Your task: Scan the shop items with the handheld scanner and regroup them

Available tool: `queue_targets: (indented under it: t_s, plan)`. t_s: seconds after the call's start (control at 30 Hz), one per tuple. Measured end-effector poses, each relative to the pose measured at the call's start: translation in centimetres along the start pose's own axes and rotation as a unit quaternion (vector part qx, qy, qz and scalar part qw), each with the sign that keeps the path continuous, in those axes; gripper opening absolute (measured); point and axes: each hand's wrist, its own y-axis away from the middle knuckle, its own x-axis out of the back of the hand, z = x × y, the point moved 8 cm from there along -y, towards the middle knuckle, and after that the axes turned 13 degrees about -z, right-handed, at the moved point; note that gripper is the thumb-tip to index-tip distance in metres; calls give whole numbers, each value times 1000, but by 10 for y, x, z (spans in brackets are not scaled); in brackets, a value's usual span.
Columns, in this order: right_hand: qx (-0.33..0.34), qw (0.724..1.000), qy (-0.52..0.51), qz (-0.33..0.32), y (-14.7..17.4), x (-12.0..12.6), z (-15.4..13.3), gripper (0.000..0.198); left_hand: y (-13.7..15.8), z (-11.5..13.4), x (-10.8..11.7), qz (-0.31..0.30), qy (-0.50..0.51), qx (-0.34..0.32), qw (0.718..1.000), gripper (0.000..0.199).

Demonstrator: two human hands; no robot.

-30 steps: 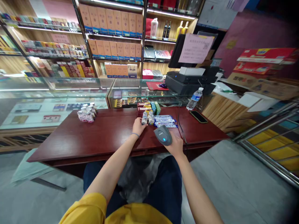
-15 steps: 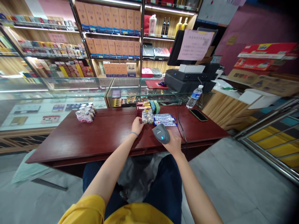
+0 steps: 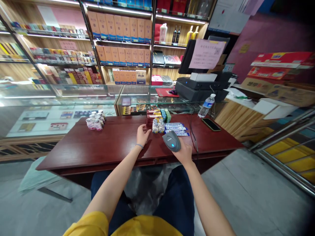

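Observation:
My right hand [image 3: 184, 150] grips a dark grey handheld barcode scanner [image 3: 171, 141], its blue light lit, above the front part of the desk. Just left of a small cluster of clear-capped bottles [image 3: 158, 126], my left hand [image 3: 143, 134] is over the desk, thumb and fingers apart and holding nothing. To the right of those bottles lie flat blue-and-white packets [image 3: 176, 127]. Behind them sit dark red packs [image 3: 150, 118] and rolls in green and blue wrappers [image 3: 166, 114]. Another group of small bottles with pink labels [image 3: 95, 120] stands at the desk's left.
On the reddish-brown desk [image 3: 118, 144], a black cable [image 3: 192, 131], a water bottle [image 3: 206, 105] and a phone [image 3: 211, 124] occupy the right side. Glass display cases [image 3: 98, 93] and a monitor [image 3: 187, 59] stand behind. A stool [image 3: 36, 177] is at left.
My left hand has come off the small bottles and shifted slightly left, its fingers opening. My right hand still holds the scanner in about the same place. The view has tilted up slightly.

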Motion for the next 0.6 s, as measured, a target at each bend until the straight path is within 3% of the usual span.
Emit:
queue_targets:
  t_s: [0.13, 0.4, 0.6]
  plan:
    - [6, 1000, 7, 7, -3, -3, -11, 39, 6, -6, 57, 30, -34, -24, 999, 32]
    - [49, 998, -27, -8, -18, -26, -52, 38, 31, -35, 206, 117, -105, 14, 987, 33]
    - [95, 995, -24, 7, -32, -39, -94, 33, 49, -46, 280, 167, -147, 54, 974, 35]
